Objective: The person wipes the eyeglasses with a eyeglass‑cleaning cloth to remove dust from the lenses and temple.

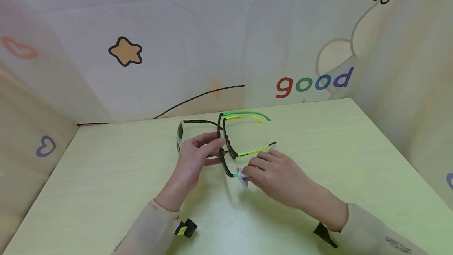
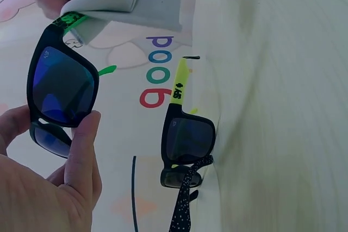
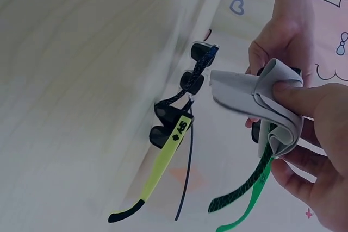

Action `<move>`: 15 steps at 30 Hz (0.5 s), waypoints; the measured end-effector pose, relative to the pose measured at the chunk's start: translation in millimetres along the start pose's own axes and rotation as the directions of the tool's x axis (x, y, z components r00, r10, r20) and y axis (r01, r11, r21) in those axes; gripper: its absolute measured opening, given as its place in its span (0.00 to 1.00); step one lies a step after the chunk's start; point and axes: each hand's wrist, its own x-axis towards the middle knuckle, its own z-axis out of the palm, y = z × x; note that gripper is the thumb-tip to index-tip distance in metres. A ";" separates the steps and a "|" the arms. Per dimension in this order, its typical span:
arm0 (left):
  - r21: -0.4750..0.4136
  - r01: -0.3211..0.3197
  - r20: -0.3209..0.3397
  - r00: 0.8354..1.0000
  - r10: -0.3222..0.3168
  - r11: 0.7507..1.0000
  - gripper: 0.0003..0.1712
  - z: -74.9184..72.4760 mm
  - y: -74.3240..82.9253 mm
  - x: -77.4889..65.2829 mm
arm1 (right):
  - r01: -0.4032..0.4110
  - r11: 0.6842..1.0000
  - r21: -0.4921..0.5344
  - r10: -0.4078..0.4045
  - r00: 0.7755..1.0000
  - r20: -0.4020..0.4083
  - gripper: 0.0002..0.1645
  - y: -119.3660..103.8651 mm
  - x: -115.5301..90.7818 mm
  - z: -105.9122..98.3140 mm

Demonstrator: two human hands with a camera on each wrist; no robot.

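Observation:
My left hand (image 1: 191, 159) grips a pair of sunglasses (image 2: 64, 88) by the middle of its black front, thumb on one side and fingers on the other. These sunglasses have dark bluish lenses and green temples, and are held up off the table. With my right hand (image 1: 277, 172) I pinch a folded light grey cloth (image 3: 239, 88) around one temple, close to its hinge. The cloth hides part of that temple. In the right wrist view, the temple's dark patterned end sticks out below the cloth.
Beyond my hands, black sunglasses with yellow temples (image 2: 187, 139) rest on the pale table (image 1: 116, 176). Another pair with a clear-looking front and dark speckled temples (image 1: 199, 121) stands left of them, partly behind my left hand. A printed curtain (image 1: 212, 30) backs the table.

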 end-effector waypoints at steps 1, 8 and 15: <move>0.003 0.005 -0.001 1.000 -0.005 1.000 0.23 -1.0 -0.2 0.4 | -0.008 1.000 0.004 0.008 1.000 0.008 0.15 0.8 -1.3 -0.6; 0.025 0.024 -0.005 1.000 -0.024 0.999 0.25 -5.9 0.1 2.1 | -0.061 0.998 0.018 0.059 0.995 0.081 0.14 7.7 -8.4 -6.3; 0.029 0.030 -0.014 0.999 -0.030 0.999 0.24 -11.1 1.7 2.3 | -0.132 0.988 0.082 0.124 0.988 0.093 0.14 20.1 -18.4 -11.6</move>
